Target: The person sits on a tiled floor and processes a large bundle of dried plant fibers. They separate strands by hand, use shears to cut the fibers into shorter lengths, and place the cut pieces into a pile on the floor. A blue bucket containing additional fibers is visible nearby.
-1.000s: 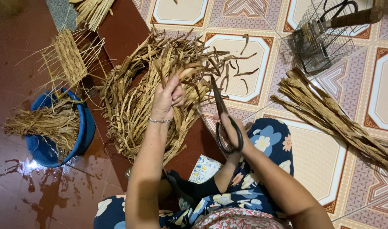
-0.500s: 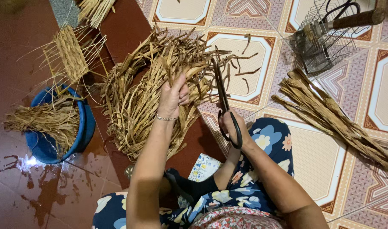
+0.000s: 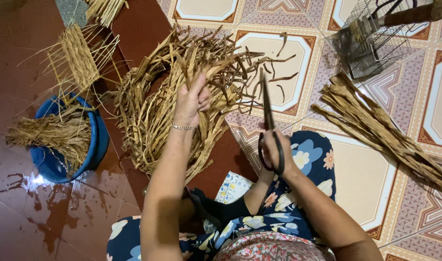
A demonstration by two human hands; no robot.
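My left hand (image 3: 191, 102) grips a bunch of dried straw strips lifted out of the big tangled straw pile (image 3: 153, 101) on the floor in front of me. A thin bracelet circles that wrist. My right hand (image 3: 277, 151) holds a pair of dark scissors (image 3: 268, 108) by the handles, blades pointing away from me and closed, just right of the held strips. Both arms reach forward over my knees in blue flowered trousers (image 3: 308, 154).
A blue bucket (image 3: 56, 159) with wet straw draped over it stands at the left on wet red floor. A partly woven straw mat (image 3: 78, 55) lies behind it. A trimmed straw bundle (image 3: 380, 130) lies right; a wire basket (image 3: 370, 38) stands far right.
My left hand has risen and pulled a bunch of strips up from the pile. My right hand with the scissors has shifted slightly right, blades more upright.
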